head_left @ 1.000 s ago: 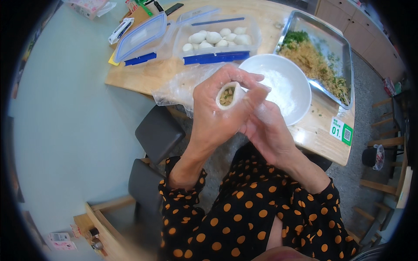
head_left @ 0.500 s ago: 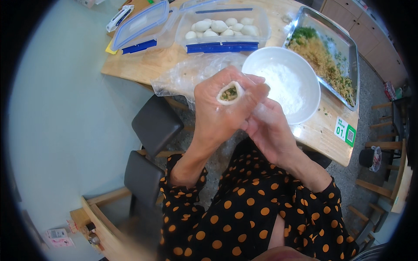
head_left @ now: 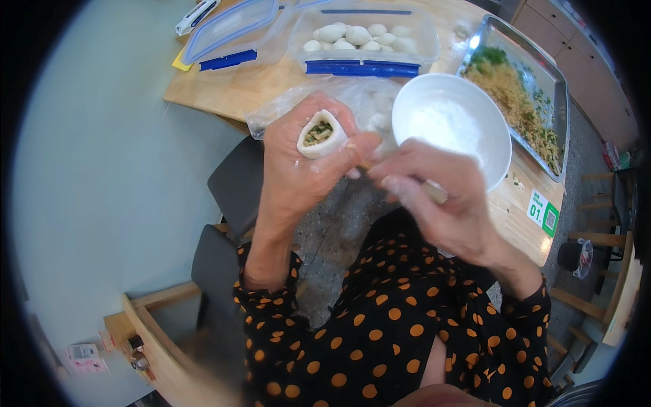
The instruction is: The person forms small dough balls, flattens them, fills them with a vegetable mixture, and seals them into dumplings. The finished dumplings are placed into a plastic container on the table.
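Note:
My left hand (head_left: 288, 152) is closed around an unsealed dumpling (head_left: 327, 146), a white dough cup with green and tan filling showing in its opening. Just to the right, my right hand (head_left: 441, 193) grips a slim light-coloured stick (head_left: 435, 192); its tip end lies by the left thumb and most of it is hidden by the fingers. White flour dusts the fingers of both hands. Behind the right hand stands a white bowl (head_left: 500, 146) of white powder. Farther off, a clear plastic container (head_left: 434, 47) holds several white dough balls (head_left: 358, 35).
A metal tray (head_left: 561, 102) with crumbly tan and green filling (head_left: 505, 81) lies at the right of the wooden table (head_left: 224, 85). Crumpled clear plastic (head_left: 271, 112) covers part of the near edge. A lid (head_left: 230, 30) leans at the far left. Dark chairs (head_left: 234, 183) stand left.
My hands have drawn apart, the left moving left with the dumpling, whose opening now shows wider. My right hand has turned over, and the stick in it has come into view.

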Demonstrator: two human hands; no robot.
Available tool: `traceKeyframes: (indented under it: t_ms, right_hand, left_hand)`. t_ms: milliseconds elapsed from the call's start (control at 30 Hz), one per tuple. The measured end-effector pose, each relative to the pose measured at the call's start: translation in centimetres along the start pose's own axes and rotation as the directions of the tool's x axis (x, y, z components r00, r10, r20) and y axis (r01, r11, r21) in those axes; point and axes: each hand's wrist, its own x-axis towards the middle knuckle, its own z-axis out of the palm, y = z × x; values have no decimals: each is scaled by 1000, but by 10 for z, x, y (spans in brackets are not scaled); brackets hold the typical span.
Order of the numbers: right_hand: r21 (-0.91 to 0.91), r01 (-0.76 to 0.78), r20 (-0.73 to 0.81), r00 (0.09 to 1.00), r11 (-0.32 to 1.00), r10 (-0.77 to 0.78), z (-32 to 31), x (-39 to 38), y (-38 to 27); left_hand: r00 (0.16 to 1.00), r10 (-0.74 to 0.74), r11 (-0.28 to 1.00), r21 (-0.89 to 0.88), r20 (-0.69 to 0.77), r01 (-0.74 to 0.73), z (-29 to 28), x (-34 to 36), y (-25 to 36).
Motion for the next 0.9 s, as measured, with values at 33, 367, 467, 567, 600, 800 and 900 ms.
traceKeyframes:
  t_ms: [33, 367, 467, 567, 600, 800, 900]
  right_hand:
    - [-123, 154, -36, 987, 980, -160, -5, 5, -2]
    - [-440, 551, 177, 827, 709, -533, -16, 39, 4]
    - [-416, 566, 221, 822, 711, -524, -23, 38, 7]
    - [-368, 561, 221, 827, 741, -516, -28, 37, 11]
    - [-348, 560, 202, 828, 752, -523, -28, 37, 13]
    - [-373, 454, 132, 889, 809, -438, -29, 25, 12]
    - [-377, 437, 89, 895, 817, -437, -21, 23, 17]
  left_hand:
    - [995, -90, 996, 29, 46, 89, -5, -2, 4]
    - [934, -134, 980, 186, 331, 75, -8, -8, 6]
    - [913, -132, 987, 138, 386, 84, -8, -6, 6]
    - [900, -213, 977, 62, 381, 205, -4, -6, 4]
    - [915, -173, 985, 43, 364, 169, 0, -8, 2]
    - [960, -97, 995, 59, 263, 85, 14, -10, -11]
    - [963, -74, 995, 85, 259, 53, 17, -9, -13]
